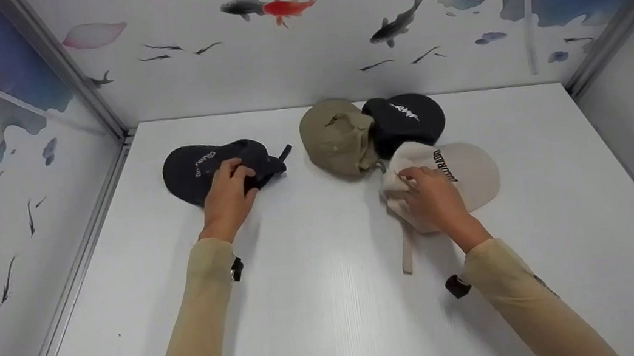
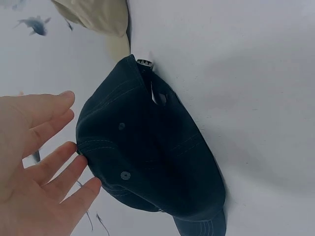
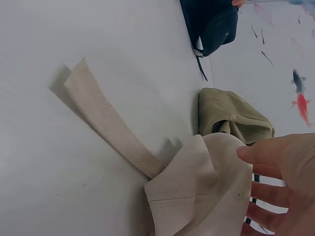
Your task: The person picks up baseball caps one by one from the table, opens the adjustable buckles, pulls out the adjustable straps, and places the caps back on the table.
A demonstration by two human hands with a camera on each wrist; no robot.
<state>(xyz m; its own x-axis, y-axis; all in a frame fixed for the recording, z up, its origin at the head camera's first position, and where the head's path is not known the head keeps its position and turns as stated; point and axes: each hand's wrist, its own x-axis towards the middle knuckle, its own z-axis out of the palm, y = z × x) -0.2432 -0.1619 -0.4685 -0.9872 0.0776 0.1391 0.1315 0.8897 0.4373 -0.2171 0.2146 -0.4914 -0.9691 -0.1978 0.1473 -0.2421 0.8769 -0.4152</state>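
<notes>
On the left of the table lies a dark navy cap [image 1: 180, 174] with small lettering on its front and its brim to the left. My left hand [image 1: 229, 197] rests over its crown; in the left wrist view the fingers [image 2: 64, 162] are spread, fingertips at the crown's edge. To the right, a beige cap [image 1: 472, 173] with dark lettering lies brim to the right. My right hand [image 1: 436, 196] is on its crown, with loosely extended fingers and the thumb [image 3: 261, 151] at the fabric. The beige cap's strap [image 3: 110, 123] sticks out along the table.
A khaki cap [image 1: 329, 139] and a black cap [image 1: 409, 113] with white script sit side by side at the back, close against the beige cap. White panels painted with fish [image 1: 288, 7] enclose the white table [image 1: 333, 298] at the back and sides.
</notes>
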